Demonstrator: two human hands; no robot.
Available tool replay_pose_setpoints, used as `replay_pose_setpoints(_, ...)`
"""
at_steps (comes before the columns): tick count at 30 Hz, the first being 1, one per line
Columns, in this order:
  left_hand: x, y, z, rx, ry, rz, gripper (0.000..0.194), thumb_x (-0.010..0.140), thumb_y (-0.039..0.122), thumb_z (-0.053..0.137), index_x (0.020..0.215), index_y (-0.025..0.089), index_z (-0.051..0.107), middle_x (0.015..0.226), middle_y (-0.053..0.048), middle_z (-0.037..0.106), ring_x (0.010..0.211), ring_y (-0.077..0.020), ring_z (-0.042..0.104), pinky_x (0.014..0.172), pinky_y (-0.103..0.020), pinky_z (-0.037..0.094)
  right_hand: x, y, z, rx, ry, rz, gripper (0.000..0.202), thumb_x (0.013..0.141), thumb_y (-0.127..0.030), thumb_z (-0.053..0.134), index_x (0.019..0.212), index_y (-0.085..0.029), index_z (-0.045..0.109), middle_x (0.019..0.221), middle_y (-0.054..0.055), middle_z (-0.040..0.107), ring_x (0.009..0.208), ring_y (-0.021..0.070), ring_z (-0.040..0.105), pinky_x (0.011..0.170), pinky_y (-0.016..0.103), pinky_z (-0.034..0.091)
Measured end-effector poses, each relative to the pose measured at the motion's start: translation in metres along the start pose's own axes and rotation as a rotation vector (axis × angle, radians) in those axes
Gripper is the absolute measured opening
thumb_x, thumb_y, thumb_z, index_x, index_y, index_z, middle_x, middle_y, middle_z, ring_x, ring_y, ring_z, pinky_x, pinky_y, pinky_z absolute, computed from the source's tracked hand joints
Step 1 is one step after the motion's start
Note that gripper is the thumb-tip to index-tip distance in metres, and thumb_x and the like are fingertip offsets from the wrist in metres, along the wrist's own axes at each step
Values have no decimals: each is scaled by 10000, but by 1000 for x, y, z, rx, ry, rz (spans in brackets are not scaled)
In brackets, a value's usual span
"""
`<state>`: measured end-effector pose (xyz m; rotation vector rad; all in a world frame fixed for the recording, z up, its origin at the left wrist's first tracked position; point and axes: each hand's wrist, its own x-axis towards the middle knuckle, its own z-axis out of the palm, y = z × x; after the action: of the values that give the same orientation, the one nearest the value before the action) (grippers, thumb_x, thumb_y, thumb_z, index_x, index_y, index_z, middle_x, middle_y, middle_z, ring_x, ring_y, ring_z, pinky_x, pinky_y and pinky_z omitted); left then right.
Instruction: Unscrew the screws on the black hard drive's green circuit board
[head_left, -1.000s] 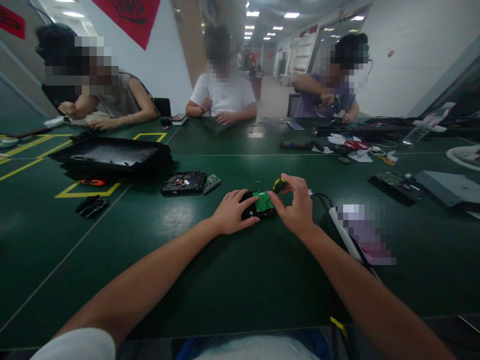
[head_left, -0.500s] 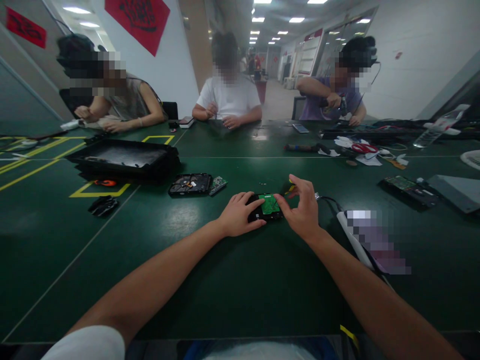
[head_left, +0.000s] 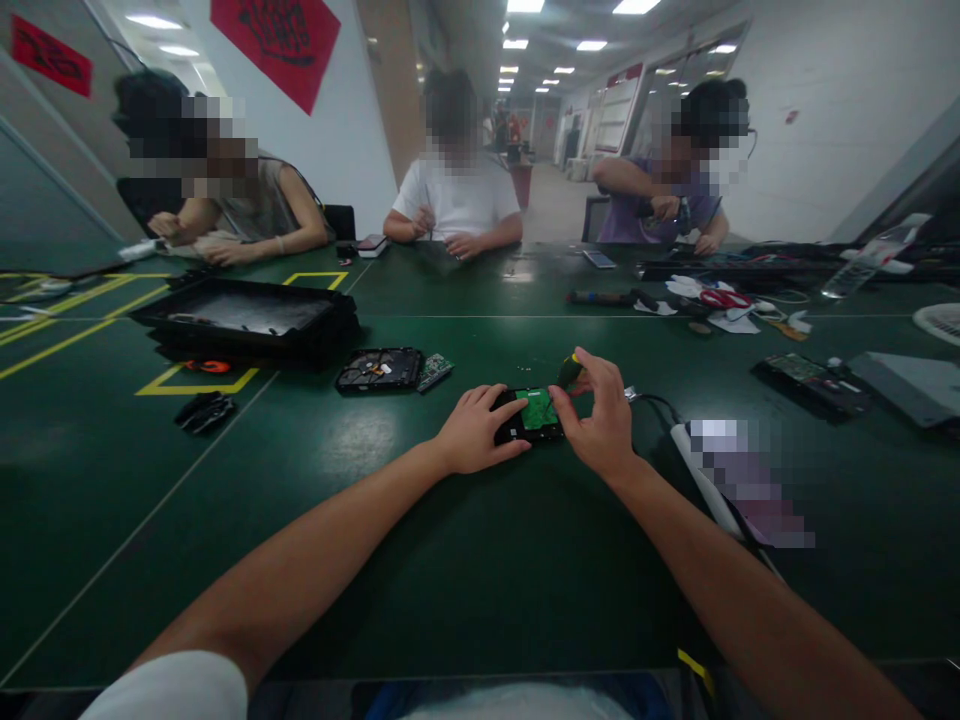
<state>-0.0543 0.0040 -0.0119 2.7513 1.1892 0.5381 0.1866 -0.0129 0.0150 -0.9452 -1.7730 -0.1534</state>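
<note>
Here, left hand (head_left: 478,432) on black casing (head_left: 513,429), green board (head_left: 538,409) set in.

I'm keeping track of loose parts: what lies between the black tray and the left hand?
In the head view, a black device and, beside it, a small circuit board lie between the black tray and the left hand.

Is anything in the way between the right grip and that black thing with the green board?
No, nothing I can see. The right grip, holding a yellow-and-dark tool, is right by one end of the black thing. The left grip rests on its other end.
</note>
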Motion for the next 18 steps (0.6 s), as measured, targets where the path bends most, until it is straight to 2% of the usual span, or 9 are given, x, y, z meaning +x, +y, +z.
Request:
replay_pose_setpoints(4,0,-1,1,-3,4,-1,770,940,697,604,1571,265,519,1598,-185,434,1449,-429,426,1186,-618,373,1,1,-1,-13,26,-26,644,959,-285,720,1536,-320,437,1292,114,578,1036,260,637,720,412,652)
replay_pose_setpoints(12,0,-2,3,-16,6,-4,776,929,699,621,1570,272,520,1602,-175,432,1459,-430,413,1188,-620,371,-1,-2,1,1,-27,18,662,1027,-249,584,1629,-288,312,1405,160,560,1044,262,672,920,516,648)
replay_pose_setpoints(18,0,-1,2,-19,11,-3,774,932,691,625,1566,258,527,1601,-187,436,1459,-434,413,1194,-616,360,-2,1,4,45,44,-10,671,960,-274,722,1543,-300,392,1328,127,563,1026,253,640,724,409,648)
